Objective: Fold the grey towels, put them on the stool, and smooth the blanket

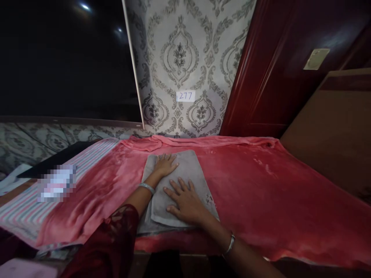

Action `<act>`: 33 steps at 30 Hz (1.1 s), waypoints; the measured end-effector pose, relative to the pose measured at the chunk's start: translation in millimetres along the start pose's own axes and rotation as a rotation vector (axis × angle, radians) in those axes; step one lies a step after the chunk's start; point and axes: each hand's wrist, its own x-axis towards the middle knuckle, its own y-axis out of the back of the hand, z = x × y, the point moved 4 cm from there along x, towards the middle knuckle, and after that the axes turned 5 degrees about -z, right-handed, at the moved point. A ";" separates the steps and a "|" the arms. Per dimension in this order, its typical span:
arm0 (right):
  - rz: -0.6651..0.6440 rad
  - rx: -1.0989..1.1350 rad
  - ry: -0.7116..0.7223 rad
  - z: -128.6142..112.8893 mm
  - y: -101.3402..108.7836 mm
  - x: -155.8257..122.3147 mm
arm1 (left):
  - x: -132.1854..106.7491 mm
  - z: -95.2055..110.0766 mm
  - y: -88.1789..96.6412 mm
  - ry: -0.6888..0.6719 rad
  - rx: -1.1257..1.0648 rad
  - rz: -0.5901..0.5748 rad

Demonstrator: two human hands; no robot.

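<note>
A folded grey towel (191, 170) lies on a pink-red blanket (261, 185) spread over a table. My left hand (165, 164) rests flat on the towel's far left part, fingers stretched out toward the wall. My right hand (184, 199) lies flat on the towel's near half, fingers spread and pointing up-left. Each wrist wears a silver bangle, and neither hand holds anything.
A striped cloth (26, 210) covers the table's left end, with a dark flat object (58, 158) behind it. A patterned wall carries a paper label reading 277 (185, 95). A dark screen (63, 58) is at upper left, a red door (284, 65) and brown board (336, 131) at right.
</note>
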 end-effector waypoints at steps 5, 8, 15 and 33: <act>-0.012 0.022 0.073 -8.2 -7.0 -18.2 | 2.2 -5.5 -2.1 0.002 0.019 -0.029; -0.003 0.037 0.090 -17.0 -13.5 -34.5 | 3.4 -4.0 -1.5 -0.008 0.020 -0.025; 0.006 0.079 0.123 -33.8 -15.8 -75.7 | -8.8 5.6 10.3 -0.033 0.002 0.006; 0.189 -0.039 -0.190 57.0 -21.0 -64.2 | -183.3 23.9 -21.1 -0.332 -0.005 -0.097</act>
